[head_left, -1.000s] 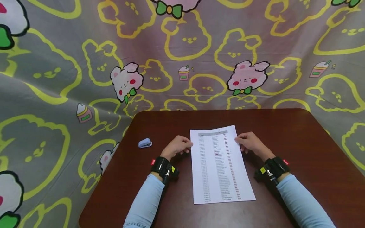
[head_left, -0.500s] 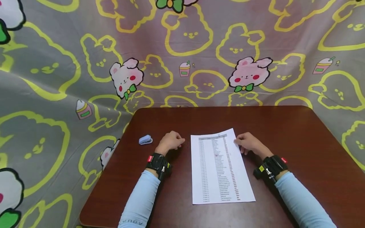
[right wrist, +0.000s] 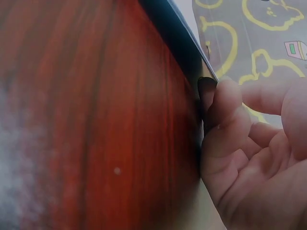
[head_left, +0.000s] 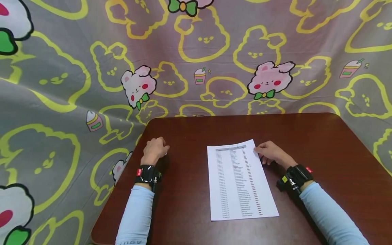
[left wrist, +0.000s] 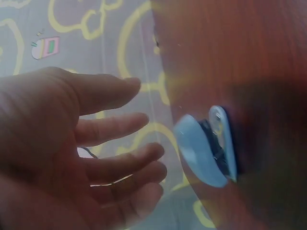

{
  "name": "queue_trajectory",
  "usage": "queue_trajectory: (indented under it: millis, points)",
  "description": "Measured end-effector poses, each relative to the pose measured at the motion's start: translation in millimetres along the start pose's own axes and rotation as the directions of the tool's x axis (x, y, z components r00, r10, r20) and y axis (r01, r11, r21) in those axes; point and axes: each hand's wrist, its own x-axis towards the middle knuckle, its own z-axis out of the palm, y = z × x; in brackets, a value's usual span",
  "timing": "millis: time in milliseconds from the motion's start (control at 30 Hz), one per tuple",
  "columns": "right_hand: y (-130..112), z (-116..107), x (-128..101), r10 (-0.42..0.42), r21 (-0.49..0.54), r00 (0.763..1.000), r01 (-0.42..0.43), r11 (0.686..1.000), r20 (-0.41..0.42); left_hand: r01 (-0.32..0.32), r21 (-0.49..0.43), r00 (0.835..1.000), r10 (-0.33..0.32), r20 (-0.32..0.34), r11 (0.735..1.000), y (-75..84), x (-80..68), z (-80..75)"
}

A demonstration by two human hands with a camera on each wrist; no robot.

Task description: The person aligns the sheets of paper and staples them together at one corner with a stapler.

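A printed white paper sheet [head_left: 239,180] lies flat on the dark red-brown table [head_left: 321,143]. My right hand [head_left: 267,152] is at the sheet's upper right edge, and its curled fingers [right wrist: 230,124] pinch that edge. My left hand [head_left: 156,148] is near the table's left edge, over a small light-blue stapler [left wrist: 208,148]. In the left wrist view its fingers [left wrist: 120,127] are spread and relaxed a little short of the stapler, holding nothing. In the head view the hand hides the stapler.
A grey cloth [head_left: 61,85] printed with yellow rabbit outlines and pink bunnies hangs behind the table and drapes down on its left side. Bare wood lies to the right of the sheet and behind it.
My left hand has let go of the sheet's left edge and moved left to the stapler. The right hand has stayed at the sheet's right edge. The sheet has turned slightly.
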Motion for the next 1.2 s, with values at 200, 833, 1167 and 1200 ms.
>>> queue_trajectory:
  millis: [200, 833, 1167, 1200]
  points:
    - [-0.6, 0.0, -0.3, 0.002, -0.003, 1.000, -0.002, 1.000, 0.000, 0.035, -0.003, 0.998, -0.035, 0.046, 0.999, -15.4, -0.1, 10.8]
    - [1.5, -2.4, -4.1, -0.002, -0.031, 1.000, 0.002, 1.000, -0.025, -0.036, 0.045, 0.999, 0.036, -0.001, 0.998, -24.8, 12.4, 23.0]
    - [1.2, -0.9, -0.7, 0.002, -0.012, 1.000, -0.002, 1.000, -0.001, -0.087, -0.009, 0.996, 0.087, 0.036, 0.996, -1.4, 11.7, 29.0]
    - [1.5, 0.0, 0.4, 0.001, 0.000, 1.000, -0.001, 1.000, 0.007, -0.095, -0.012, 0.995, 0.095, 0.036, 0.995, 1.8, 11.1, 30.3]
